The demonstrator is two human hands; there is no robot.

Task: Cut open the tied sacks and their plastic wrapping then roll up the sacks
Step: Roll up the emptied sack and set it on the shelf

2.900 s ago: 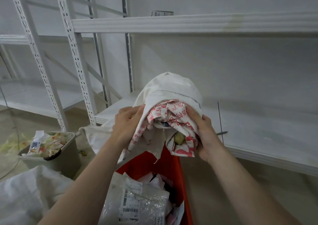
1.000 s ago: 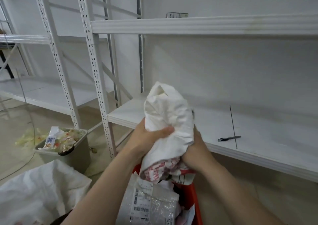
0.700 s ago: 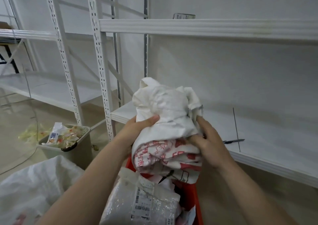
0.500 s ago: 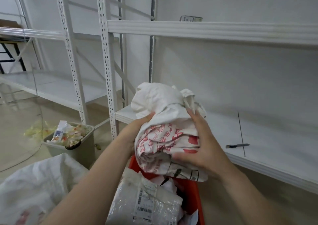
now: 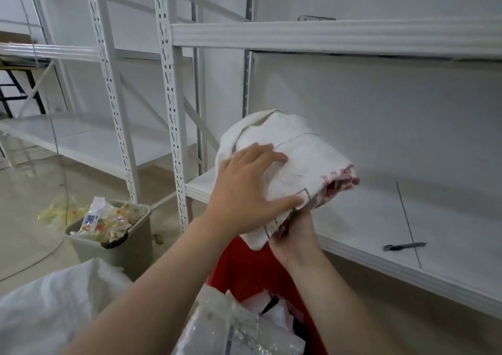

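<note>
My left hand [image 5: 244, 189] lies flat, fingers straight, on top of the sack [image 5: 307, 159]; right hand [image 5: 294, 236] grips it underneath. Roll's long axis runs left-right.

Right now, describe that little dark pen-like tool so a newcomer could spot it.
Find the white metal shelving, then its lower shelf on the right. Near the front edge a slim dark tool lies across a thin line. It is the only small dark object there.

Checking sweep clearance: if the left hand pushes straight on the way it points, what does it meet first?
The rolled sack: the left hand lies flat on it, pointing right along it. Past the sack's red-printed end, probably the back wall; depth is unclear.
</note>
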